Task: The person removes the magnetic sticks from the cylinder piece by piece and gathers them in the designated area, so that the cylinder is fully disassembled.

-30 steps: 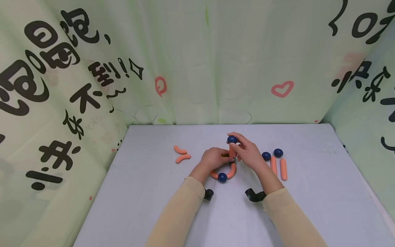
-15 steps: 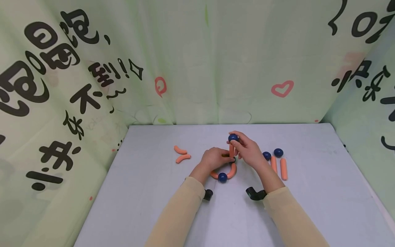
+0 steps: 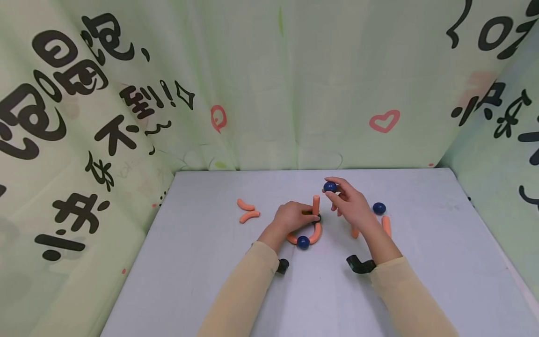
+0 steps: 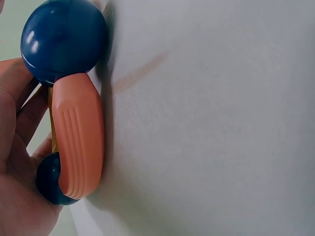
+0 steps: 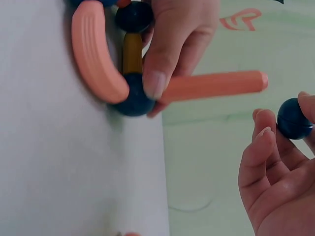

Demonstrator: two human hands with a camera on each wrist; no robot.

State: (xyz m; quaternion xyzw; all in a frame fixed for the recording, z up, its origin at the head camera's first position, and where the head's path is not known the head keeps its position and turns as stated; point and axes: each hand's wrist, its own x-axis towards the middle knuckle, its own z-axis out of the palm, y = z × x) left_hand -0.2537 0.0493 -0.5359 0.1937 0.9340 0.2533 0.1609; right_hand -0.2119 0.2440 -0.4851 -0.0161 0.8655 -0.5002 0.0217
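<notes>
In the head view my left hand (image 3: pixel 294 215) grips a low ring of magnetic-looking pieces on the table. The ring has orange curved rods (image 3: pixel 316 232), a blue ball (image 3: pixel 303 242) at its front and a yellow rod (image 5: pixel 132 53). The right wrist view shows the left thumb pressed on a blue ball (image 5: pixel 129 105) of the ring. From that ball rises a straight orange rod (image 3: pixel 316 205), its top end bare. To the right of this rod, apart from it, my right hand (image 3: pixel 353 207) pinches another blue ball (image 3: pixel 330 186) between thumb and fingers, raised above the table.
Two short curved orange rods (image 3: pixel 250 216) lie to the left. On the right are a blue ball (image 3: pixel 379 208) and a straight orange rod (image 3: pixel 386 225). A further orange rod end (image 3: pixel 355 232) shows beside the right wrist. A curtain (image 3: pixel 332 84) hangs behind the table.
My right hand has lifted the blue ball off the top of the upright orange rod and moved right with it. The left hand has stayed on the ring.
</notes>
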